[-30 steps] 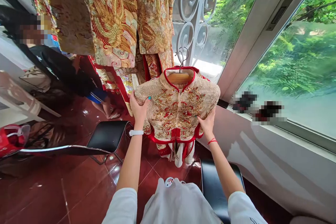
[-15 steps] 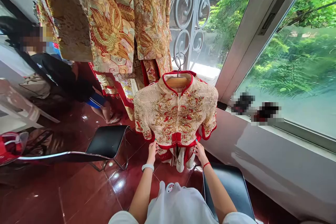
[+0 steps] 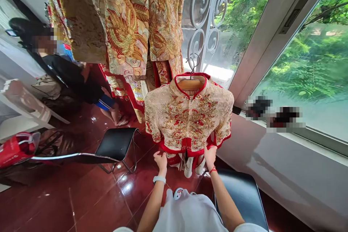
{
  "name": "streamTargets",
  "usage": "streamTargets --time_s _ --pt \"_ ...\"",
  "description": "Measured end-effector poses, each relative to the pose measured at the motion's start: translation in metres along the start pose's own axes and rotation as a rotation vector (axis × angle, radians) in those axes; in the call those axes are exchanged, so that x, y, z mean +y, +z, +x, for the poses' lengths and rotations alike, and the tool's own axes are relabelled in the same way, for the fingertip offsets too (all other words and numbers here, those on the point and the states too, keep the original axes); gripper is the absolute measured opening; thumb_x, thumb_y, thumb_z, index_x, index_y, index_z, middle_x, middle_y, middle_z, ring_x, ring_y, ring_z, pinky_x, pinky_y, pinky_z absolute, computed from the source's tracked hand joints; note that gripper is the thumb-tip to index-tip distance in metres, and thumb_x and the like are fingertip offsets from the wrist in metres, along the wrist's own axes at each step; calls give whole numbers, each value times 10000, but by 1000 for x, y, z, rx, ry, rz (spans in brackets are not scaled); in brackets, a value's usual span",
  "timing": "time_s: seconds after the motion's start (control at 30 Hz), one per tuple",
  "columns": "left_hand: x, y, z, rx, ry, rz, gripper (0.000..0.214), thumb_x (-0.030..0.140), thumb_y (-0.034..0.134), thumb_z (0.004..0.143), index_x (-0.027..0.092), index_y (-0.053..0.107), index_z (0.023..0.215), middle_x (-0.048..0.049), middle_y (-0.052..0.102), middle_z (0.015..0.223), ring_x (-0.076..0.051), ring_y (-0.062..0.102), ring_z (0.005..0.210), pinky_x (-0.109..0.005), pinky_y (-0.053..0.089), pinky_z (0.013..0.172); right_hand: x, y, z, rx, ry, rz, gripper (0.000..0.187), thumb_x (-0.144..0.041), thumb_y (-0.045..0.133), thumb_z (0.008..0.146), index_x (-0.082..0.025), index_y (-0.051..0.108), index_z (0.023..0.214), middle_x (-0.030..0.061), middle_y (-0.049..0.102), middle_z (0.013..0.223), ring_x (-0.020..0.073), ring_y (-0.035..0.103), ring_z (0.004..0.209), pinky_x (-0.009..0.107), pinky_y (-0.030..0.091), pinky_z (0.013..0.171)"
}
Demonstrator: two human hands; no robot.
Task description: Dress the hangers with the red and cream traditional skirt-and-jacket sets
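A cream short-sleeved jacket [image 3: 187, 116], with gold and red embroidery, red trim and a front zip, hangs upright on a wooden hanger [image 3: 191, 84]. My left hand [image 3: 161, 162] is closed just below the left corner of its hem; whether cloth is between the fingers cannot be seen. At the right side of the hem, my right hand [image 3: 210, 156] is closed on the red edge. Under the jacket, more red and white cloth hangs partly hidden.
Long gold embroidered garments [image 3: 125, 32] hang at the upper left. Black chairs stand at left [image 3: 117, 144] and right [image 3: 239, 195]. A person in black [image 3: 65, 72] is beyond the garments. A window [image 3: 304, 76] lines the right wall, and a red bag [image 3: 16, 148] lies far left.
My fingers have curled in, where before they reached out to the hem. The left hand sits slightly lower against the jacket. The whole view has shifted, so things appear further right.
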State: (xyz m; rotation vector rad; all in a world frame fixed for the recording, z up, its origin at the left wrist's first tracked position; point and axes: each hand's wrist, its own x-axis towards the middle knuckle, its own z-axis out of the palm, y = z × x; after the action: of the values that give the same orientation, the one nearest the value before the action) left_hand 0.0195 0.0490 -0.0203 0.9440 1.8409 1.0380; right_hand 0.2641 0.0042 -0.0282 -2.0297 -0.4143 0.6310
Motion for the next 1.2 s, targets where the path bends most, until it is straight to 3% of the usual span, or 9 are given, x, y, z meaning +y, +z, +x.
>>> streamTargets --time_s 0.1,0.2,0.27,0.33,0.4,0.53,0.73,0.97,1.2 --pt "59 -12 -10 -24 265 -22 165 177 531 837 216 560 995 -53 626 992 -207 640 963 -372 545 905 -53 -7 -14 45 -223 71 269 -422 563 761 -237 482 937 89 647 979 256 606 901 387 485 819" --pt "153 -21 -27 -208 944 48 232 185 469 907 222 600 1095 -75 640 1102 -210 635 981 -400 560 906 -134 -13 -27 -95 -675 285 214 -376 548 832 -211 528 966 39 642 873 194 587 786 341 492 756" --pt "217 -22 -39 -235 1244 191 329 175 435 940 236 579 1229 -82 613 1250 -209 626 1082 -399 536 981 -189 -12 -34 -163 -835 367 233 -369 558 871 -201 559 1032 51 664 912 182 605 804 327 501 762" --pt "268 -18 -45 -236 1425 403 436 147 407 952 209 507 1372 -101 546 1402 -224 567 1247 -384 485 1067 -230 -7 -38 -171 -916 421 228 -361 543 903 -195 570 1058 65 678 951 175 619 819 321 511 778" --pt "299 -9 -46 -214 1466 622 479 140 395 963 163 461 1438 -131 516 1445 -258 551 1287 -393 468 1078 -254 -1 -38 -136 -945 393 200 -362 577 898 -193 577 1005 66 683 930 171 612 787 317 513 767" --pt "311 6 -44 -169 1399 893 411 156 361 996 118 526 1371 -171 586 1296 -275 667 1082 -400 525 949 -261 5 -32 -53 -935 243 183 -376 622 886 -205 562 860 44 655 794 169 561 668 324 499 704" --pt "307 5 -53 -151 1358 1000 316 210 384 1020 128 607 1228 -146 588 1198 -226 724 875 -324 564 753 -248 -1 -30 16 -955 183 156 -352 615 893 -210 553 876 53 662 808 190 574 703 324 472 723" --pt "310 3 -54 -194 1358 989 314 204 380 1028 159 661 1160 -128 582 1215 -201 720 847 -325 565 758 -242 -15 -37 -128 -1042 139 104 -277 515 906 -208 555 839 48 652 781 177 542 665 291 392 672" --pt "303 -1 -58 -158 1390 954 311 235 400 1029 149 680 1132 -134 602 1200 -198 699 811 -303 513 636 -241 -24 -40 -297 -1002 126 294 -356 502 907 -218 453 652 -39 464 545 121 375 534 265 286 572"
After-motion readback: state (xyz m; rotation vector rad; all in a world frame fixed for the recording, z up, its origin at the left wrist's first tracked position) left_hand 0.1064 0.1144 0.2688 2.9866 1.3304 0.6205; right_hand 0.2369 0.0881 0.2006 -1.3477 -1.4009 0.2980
